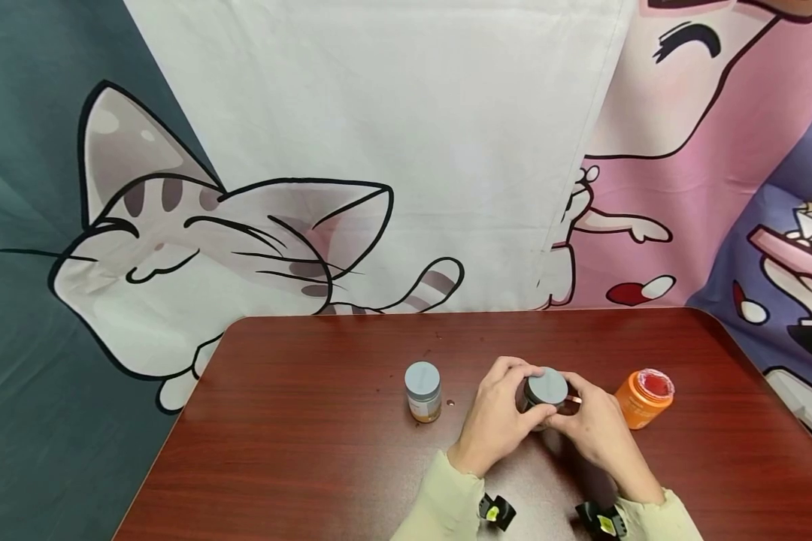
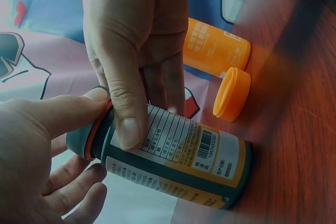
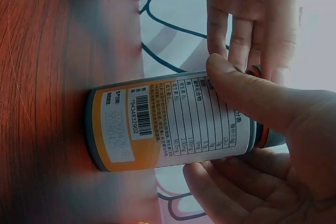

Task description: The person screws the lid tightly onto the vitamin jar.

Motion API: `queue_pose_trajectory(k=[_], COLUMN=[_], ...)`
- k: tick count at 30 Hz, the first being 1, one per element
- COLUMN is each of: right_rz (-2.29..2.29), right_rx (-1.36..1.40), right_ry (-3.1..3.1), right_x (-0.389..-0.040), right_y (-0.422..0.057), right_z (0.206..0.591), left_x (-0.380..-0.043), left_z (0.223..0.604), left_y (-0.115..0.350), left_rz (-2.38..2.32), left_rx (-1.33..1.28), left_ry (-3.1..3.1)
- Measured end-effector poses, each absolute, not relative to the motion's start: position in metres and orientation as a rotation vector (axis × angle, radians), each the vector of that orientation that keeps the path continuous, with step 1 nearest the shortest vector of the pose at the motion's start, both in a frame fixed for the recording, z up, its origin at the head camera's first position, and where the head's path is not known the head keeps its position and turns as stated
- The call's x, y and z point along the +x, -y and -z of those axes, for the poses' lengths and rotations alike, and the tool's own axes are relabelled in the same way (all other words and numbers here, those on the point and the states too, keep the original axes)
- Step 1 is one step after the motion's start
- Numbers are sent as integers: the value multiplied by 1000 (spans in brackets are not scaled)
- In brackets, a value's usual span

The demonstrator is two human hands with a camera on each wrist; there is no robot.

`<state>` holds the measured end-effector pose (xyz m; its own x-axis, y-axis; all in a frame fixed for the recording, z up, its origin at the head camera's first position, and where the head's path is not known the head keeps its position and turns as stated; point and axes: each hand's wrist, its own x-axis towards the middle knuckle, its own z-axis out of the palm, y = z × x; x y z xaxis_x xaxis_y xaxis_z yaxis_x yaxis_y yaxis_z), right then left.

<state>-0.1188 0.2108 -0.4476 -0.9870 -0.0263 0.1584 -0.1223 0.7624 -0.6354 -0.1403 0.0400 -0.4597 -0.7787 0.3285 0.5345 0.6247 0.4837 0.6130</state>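
Note:
A dark green supplement bottle (image 3: 197, 121) with an orange and white label stands upright between the hands, its base at or close to the tabletop. My left hand (image 1: 497, 417) pinches its grey-green cap (image 1: 548, 385) between thumb and fingers. The bottle's upper body is gripped by my right hand (image 1: 595, 428), thumb across the label just below the neck. In the left wrist view a thin orange-red line shows around the cap; whether the cap is loose I cannot tell.
To the left stands a second bottle (image 1: 423, 392) with a grey cap. An uncapped orange bottle (image 1: 639, 402) is at the right, red at its mouth. Its loose orange cap (image 2: 232, 94) lies nearby. A printed cloth (image 1: 406, 150) hangs behind the brown table (image 1: 298, 443).

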Motion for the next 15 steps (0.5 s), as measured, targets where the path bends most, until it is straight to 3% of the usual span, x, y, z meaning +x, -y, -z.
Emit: queue_pose_trajectory(k=[15], right_rz=[-1007], right_rx=[110], right_ry=[2823], right_x=[-120], right_y=[-211], right_z=[447], left_x=[-140], left_z=[457], left_y=[-40], left_rz=[1065], left_rx=[-840], left_ry=[2416])
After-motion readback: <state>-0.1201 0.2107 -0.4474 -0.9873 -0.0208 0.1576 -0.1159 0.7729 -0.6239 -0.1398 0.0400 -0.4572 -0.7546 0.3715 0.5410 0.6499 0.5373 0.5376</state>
